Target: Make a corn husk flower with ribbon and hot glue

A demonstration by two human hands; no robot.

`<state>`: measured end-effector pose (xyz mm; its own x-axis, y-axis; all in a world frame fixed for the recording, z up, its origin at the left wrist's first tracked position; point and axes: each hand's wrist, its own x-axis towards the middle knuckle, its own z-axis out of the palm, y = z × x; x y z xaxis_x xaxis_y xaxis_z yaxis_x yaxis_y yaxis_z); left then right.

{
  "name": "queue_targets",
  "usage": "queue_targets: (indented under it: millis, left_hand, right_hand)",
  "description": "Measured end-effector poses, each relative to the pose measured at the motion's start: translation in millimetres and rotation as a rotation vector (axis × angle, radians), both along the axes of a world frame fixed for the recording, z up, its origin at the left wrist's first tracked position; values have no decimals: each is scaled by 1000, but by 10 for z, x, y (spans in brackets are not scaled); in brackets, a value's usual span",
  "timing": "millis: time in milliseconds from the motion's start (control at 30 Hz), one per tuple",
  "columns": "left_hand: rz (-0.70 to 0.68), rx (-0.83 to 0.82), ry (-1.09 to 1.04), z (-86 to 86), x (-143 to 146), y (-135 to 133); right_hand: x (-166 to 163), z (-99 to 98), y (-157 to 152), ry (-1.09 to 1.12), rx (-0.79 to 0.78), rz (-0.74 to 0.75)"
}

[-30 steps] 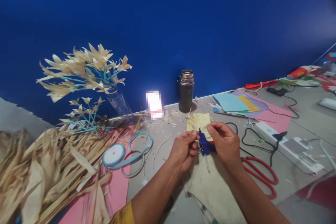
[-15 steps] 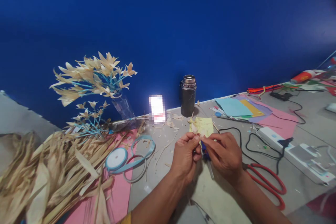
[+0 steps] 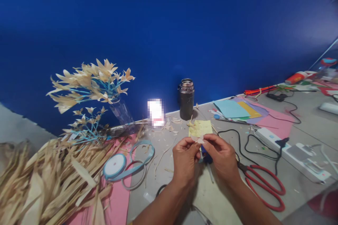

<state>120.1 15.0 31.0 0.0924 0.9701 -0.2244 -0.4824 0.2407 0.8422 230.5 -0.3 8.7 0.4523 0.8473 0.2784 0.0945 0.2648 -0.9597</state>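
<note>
My left hand [image 3: 186, 160] and my right hand [image 3: 221, 157] meet over the middle of the grey table [image 3: 311, 126], fingertips pinched together on a small pale husk piece [image 3: 198, 140]. Just beneath them a blue glue gun [image 3: 206, 157] lies on a pale sheet [image 3: 216, 193]. A yellow paper [image 3: 200, 128] with husk bits lies just beyond the hands. Red-handled scissors [image 3: 264, 184] lie to the right of my right hand.
A dark metal flask [image 3: 186, 99] stands by the blue wall. Left: a vase of husk flowers [image 3: 91, 84], a heap of dried husks [image 3: 39, 179], a blue ribbon spool [image 3: 114, 160]. Right: coloured paper sheets [image 3: 237, 109], a white power strip [image 3: 293, 149] with black cords.
Both hands have come together and lifted slightly, now pinching the small husk piece. My right hand has left the glue gun. The camera tilted up a little.
</note>
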Motion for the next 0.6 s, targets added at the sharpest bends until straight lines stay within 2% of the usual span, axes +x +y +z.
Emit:
queue_targets:
  millis: [100,200,267,333,433,500,600]
  left_hand:
    - [-8,16,2,-12,14,-8]
    - [-27,23,22,-54,25,10]
    - [-65,33,83,-131,17,70]
    - [-106,89,253,-251,-12,165]
    - [-129,286,725,-457,-86,312]
    - [-141,331,854,-561,-138,374]
    - [-164,352,941,-632,-187,405]
  right_hand:
    - [-10,-18,-9,-6,-4,20]
    - [96,18,9,-231,-21,-42]
    - [292,79,92,-382,-52,-119]
    - [566,141,254,-528,-99,-208]
    - [954,165,582,-824,-205,-269]
    - [1101,115,785,-1013,-275,-204]
    - [1141,-18,985,-1264,-375,-53]
